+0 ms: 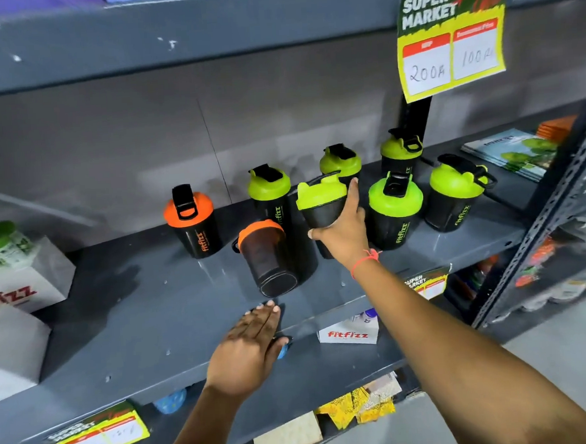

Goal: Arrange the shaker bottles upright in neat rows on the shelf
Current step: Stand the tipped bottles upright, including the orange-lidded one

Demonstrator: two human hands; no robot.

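Right hand (pixel 342 234) grips a green bottle (pixel 321 203), left hand (pixel 248 351) open; swinging toward 8 o'clock risks rolling the fallen orange bottle (pixel 269 257).

Person, two forearms and hands showing, both entering from the lower edge.

Left hand (pixel 249 348): wearing nothing; no ring, no watch, no band showing. Forearm is showing bare, no sleeve reaching into view.

Right hand (pixel 345 234): wearing nothing on the fingers (pixel 353 190). Wrist is carrying a thin red-orange thread bracelet (pixel 366 260), wound once around, with a small knot and short loose ends sticking out at the outer side. Forearm is showing bare along its whole visible length, no sleeve appearing.
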